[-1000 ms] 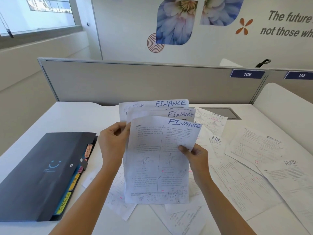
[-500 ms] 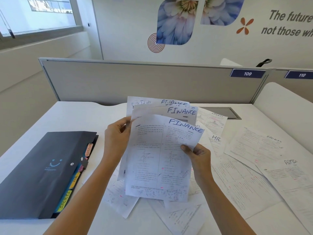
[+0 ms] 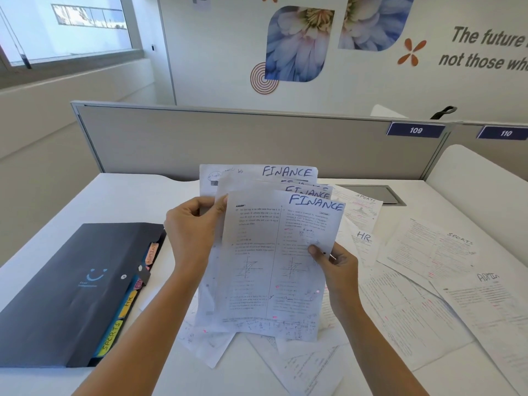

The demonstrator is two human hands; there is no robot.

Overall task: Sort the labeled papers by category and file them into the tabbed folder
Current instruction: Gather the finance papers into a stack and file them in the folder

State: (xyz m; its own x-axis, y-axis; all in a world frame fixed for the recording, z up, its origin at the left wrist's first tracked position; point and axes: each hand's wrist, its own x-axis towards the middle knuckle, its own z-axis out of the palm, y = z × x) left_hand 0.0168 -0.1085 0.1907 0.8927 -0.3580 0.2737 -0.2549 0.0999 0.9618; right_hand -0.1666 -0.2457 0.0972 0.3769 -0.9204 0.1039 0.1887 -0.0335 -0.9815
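Note:
I hold a fanned stack of FINANCE papers (image 3: pixel 274 261) upright above the desk. My left hand (image 3: pixel 191 232) grips the stack's left edge, thumb in front. My right hand (image 3: pixel 334 267) pinches the front sheet's right edge. A dark tabbed folder (image 3: pixel 71 287) lies shut on the desk's left, with coloured tabs reading ADMIN, HR and SPORTS poking out of its right side. More labeled sheets lie on the desk to the right: an HR paper (image 3: pixel 364 238), two SPORTS papers (image 3: pixel 434 250) and an ADMIN paper (image 3: pixel 491 304).
The white desk (image 3: pixel 128 201) ends at a grey partition (image 3: pixel 228 138) behind. A grey cable hatch (image 3: pixel 371 194) sits in the desk at the back right. Loose printed sheets (image 3: pixel 308 364) lie under my forearms near the front edge.
The fanned stack has shifted slightly right and the sheets have slid closer together. Both hands keep their hold.

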